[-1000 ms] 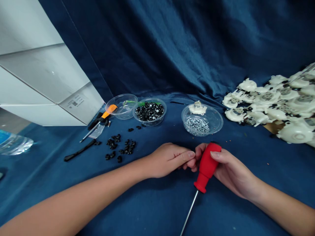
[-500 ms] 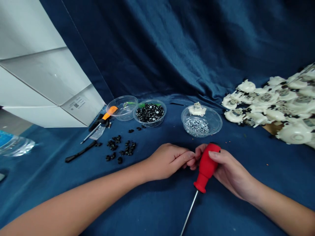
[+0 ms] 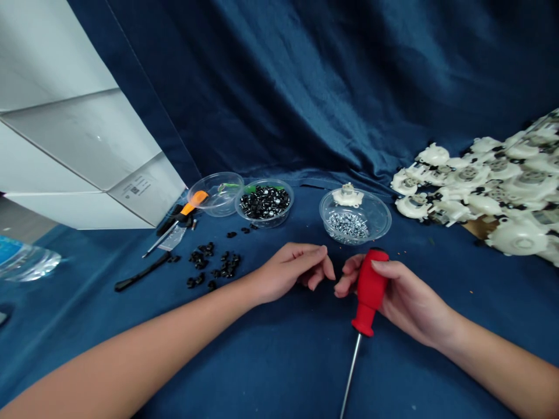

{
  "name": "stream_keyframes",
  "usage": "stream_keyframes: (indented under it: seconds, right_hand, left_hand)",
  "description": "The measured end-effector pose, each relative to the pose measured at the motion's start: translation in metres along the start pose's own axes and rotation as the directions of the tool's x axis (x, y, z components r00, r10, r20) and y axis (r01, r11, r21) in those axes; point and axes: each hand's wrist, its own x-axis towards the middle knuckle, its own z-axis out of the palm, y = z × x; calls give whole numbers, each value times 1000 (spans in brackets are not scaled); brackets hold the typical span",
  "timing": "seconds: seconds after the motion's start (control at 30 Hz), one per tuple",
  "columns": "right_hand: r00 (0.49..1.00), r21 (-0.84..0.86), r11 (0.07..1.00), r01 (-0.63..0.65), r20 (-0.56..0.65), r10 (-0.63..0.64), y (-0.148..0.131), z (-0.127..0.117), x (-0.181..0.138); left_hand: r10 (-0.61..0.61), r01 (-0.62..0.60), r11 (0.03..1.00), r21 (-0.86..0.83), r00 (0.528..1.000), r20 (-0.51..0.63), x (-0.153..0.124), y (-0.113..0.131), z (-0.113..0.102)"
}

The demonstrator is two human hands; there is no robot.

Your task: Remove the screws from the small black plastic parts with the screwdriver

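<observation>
My right hand (image 3: pixel 406 297) is closed round the red handle of a screwdriver (image 3: pixel 368 291), whose metal shaft (image 3: pixel 349 378) points back toward me over the blue cloth. My left hand (image 3: pixel 292 267) hovers just left of it, a small gap between the two. Its fingers are curled together with the tips turned down, and whatever is in them is hidden. A clear bowl of small silver screws (image 3: pixel 354 218), with a white plastic part (image 3: pixel 348 195) on its far rim, stands right behind both hands.
A clear bowl of black parts (image 3: pixel 264 202) and an almost empty bowl (image 3: pixel 216 191) stand at the back left. Near them lie loose black parts (image 3: pixel 213 265), an orange-handled tool (image 3: pixel 183 212) and a black strip (image 3: pixel 140 272). White plastic housings (image 3: pixel 484 186) are piled at right. A white box (image 3: pixel 78 145) and a water bottle (image 3: pixel 24 259) are at left.
My left hand has drawn back to the left from the right hand's fingertips. The screwdriver has swung a little more upright in my right hand.
</observation>
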Motion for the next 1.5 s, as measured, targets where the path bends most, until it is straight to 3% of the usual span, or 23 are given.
stream_keyframes:
  seconds: [0.2, 0.43, 0.63, 0.83, 1.0, 1.27, 1.5]
  right_hand:
    - [998, 1, 1000, -14, -54, 14, 3, -3, -1]
    - [997, 17, 1000, 2, -80, -1, 3, -2, -1]
    - [995, 17, 1000, 11, -96, -9, 2, 1, -1]
    - [996, -8, 1000, 21, -83, -22, 2, 1, -1]
    - [997, -37, 999, 15, -70, -17, 1, 3, -2]
    - [997, -107, 993, 45, -59, -52, 2, 7, -1]
    - [991, -256, 962, 93, -69, -114, 11, 8, -3]
  left_hand:
    - [-25, 5, 991, -132, 988, -151, 6, -2, -5]
    - [-28, 3, 988, -152, 987, -160, 7, -2, -6]
    - [81, -58, 987, 151, 986, -145, -2, 2, 6]
    - [260, -135, 865, 483, 944, -203, -8, 2, 15]
    - [343, -171, 798, 578, 917, -203, -9, -2, 17]
    - [394, -182, 770, 612, 890, -230, -9, -2, 20]
    - [454, -216, 674, 707, 876, -165, -10, -6, 21]
